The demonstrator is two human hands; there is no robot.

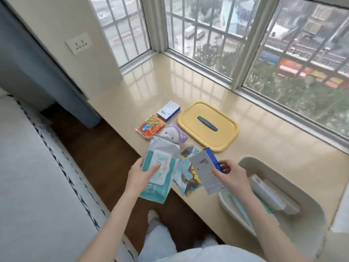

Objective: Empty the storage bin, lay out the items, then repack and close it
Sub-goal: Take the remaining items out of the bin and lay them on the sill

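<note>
The cream storage bin (313, 210) stands open at the right of the window ledge, with a white box (268, 193) and teal packs still inside. Its yellow lid (190, 118) with a dark handle lies flat further back. My left hand (140, 173) grips a teal wipes pack (160, 173) over the ledge's front edge. My right hand (229, 174) holds a white and blue box (205, 167) just left of the bin. Laid out on the ledge are an orange packet (150, 126), a small white-blue box (168, 110), a purple-white pouch (172, 134) and a colourful flat packet (188, 178).
The beige window ledge (170, 80) runs along barred windows behind and to the right. A dark wooden floor (98, 152) and a white bed edge (37, 176) lie to the left. My legs and slippered feet are below the ledge.
</note>
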